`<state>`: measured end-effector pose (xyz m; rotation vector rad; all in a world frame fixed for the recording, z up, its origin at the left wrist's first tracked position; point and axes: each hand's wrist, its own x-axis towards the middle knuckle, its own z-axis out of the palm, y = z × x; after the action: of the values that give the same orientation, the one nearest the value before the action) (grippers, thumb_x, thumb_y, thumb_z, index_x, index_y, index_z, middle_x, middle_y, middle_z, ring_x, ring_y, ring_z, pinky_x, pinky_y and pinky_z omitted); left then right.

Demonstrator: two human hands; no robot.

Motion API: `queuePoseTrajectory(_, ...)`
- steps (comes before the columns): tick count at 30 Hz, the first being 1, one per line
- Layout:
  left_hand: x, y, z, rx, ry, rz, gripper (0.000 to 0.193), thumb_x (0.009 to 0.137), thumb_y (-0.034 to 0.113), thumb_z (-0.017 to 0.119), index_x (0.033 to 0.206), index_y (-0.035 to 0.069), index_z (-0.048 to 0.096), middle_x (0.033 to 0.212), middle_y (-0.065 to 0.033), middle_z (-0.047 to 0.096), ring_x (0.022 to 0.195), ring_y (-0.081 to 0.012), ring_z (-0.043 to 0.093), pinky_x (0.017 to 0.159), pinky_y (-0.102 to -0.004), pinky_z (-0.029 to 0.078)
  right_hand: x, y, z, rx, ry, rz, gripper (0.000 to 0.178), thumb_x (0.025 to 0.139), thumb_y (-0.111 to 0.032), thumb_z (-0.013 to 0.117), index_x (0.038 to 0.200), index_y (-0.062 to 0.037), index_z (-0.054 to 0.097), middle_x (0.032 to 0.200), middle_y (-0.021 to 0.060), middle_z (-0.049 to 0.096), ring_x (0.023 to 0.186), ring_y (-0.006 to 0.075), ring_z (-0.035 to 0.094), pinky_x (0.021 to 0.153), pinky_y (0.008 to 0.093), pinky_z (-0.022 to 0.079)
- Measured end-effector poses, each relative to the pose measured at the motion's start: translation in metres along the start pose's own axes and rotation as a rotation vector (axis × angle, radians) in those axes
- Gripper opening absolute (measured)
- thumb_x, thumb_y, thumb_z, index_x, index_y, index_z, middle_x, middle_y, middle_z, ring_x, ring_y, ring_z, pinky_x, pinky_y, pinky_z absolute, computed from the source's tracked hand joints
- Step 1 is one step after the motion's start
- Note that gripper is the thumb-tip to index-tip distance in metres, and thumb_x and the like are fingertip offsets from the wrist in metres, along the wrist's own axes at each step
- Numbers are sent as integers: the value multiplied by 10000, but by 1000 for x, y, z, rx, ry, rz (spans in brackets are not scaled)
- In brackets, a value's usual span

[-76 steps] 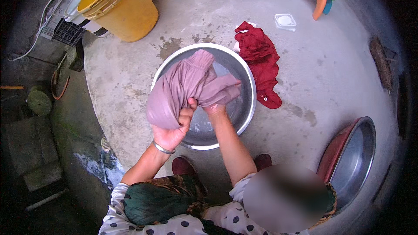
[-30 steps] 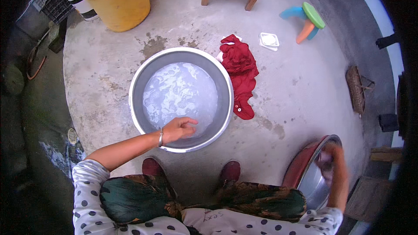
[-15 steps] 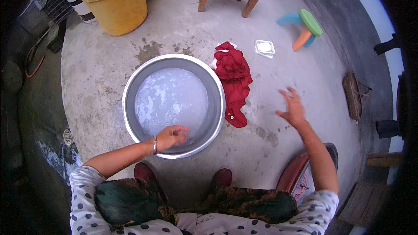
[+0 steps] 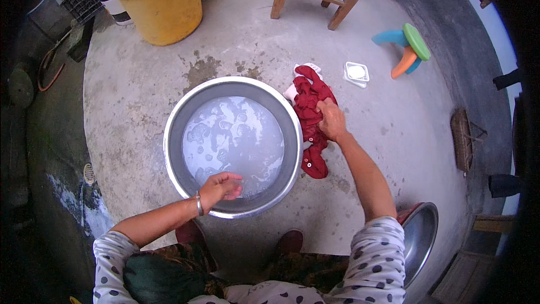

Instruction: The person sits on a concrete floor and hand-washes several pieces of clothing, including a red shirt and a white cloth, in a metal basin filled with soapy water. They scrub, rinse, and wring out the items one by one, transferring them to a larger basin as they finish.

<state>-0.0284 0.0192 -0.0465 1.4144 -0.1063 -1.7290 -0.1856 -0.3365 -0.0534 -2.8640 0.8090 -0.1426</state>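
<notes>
Your right hand [image 4: 332, 119] is clamped on the crumpled dark-red cloth garment [image 4: 309, 111], on the grey concrete floor [image 4: 388, 141] just right of the round silver-rimmed metal basin [image 4: 290, 141] of cloudy water. Your left hand [image 4: 221, 188] is empty, fingers parted, over the basin's near edge. Little room between basin and garment; open floor right of it. Count: one garment, two metal basins, two yellow plastic buckets [image 4: 163, 14].

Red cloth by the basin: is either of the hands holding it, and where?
Yes, the right hand grasps the red cloth by its bunched right side, about midway along. The left hand is empty.
</notes>
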Motion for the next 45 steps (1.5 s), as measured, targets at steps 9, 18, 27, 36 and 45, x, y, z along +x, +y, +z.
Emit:
queuePoseTrajectory(9,8,47,5,-82,-122,132,329,867,201,504,1166,65,500,1002,-72,571,892,-150,563,800,-312,475,-18,-92,-182,170,440,-51,206,619,16,616,738,-68,470,763,95,484,720,299,513,611,335,433)
queuePoseTrajectory(18,8,99,-20,-378,-338,424,632,864,544,367,1345,140,298,1294,-111,401,1155,-274,431,918,-492,376,-27,-181,-232,830,475,-63,334,579,-5,687,765,-72,418,762,-30,422,766,61,416,705,197,379)
queuePoseTrajectory(27,6,110,-56,20,131,454,671,834,512,472,1353,115,319,1307,-108,423,1250,-298,332,1037,-413,235,-9,-186,-68,542,-230,-39,525,654,-341,682,1096,-108,523,1130,220,425,1052,375,421,929,428,359)
queuePoseTrajectory(36,32,31,-14,1572,278,156,1394,449,759,644,1369,-59,-9,1433,-251,-85,1335,-395,-33,1002,-623,123,-12,-198,69,41,-171,-173,720,791,-565,469,1389,-237,238,1450,144,132,1255,494,176,967,638,197)
queuePoseTrajectory(45,119,35,-64,2174,201,146,1047,646,626,615,1315,-94,256,1361,-231,290,1260,-351,282,1021,-429,262,39,-206,102,11,-236,-121,524,789,-410,525,1237,-150,445,1295,122,378,1011,365,477,751,477,459)
